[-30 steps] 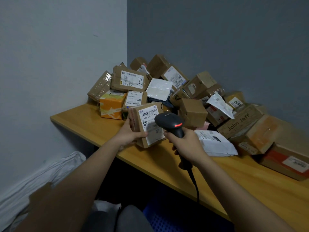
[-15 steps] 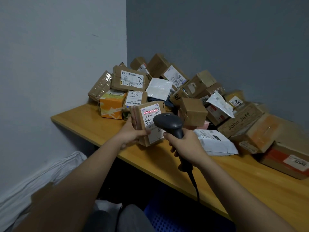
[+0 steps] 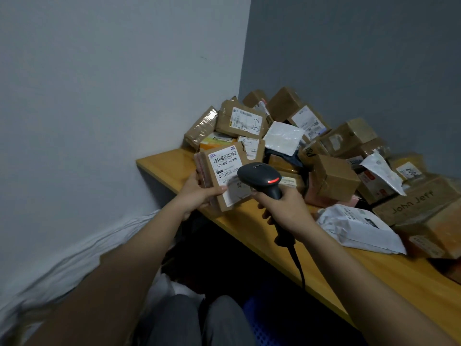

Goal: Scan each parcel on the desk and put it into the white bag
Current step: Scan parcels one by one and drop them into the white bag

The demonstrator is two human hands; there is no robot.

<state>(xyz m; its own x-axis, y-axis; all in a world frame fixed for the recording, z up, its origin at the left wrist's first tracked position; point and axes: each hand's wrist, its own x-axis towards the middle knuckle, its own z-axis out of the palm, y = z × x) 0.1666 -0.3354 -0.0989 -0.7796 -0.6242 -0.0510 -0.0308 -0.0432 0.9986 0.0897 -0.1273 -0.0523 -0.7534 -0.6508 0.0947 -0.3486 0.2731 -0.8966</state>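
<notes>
Best to keep the scanner (image 3: 259, 177), gripped by the right hand (image 3: 284, 211), square to the barcode while the left hand (image 3: 197, 194) clamps the parcel (image 3: 224, 176) steady just above the desk (image 3: 374, 278) edge. At seven o'clock lies the crumpled white bag (image 3: 82, 255). At two o'clock, matte cardboard boxes and a glossy poly mailer (image 3: 356, 228) pile up

Wooden desk (image 3: 287, 248) carries piled parcels (image 3: 334, 176), white mailer (image 3: 359, 229).
</notes>
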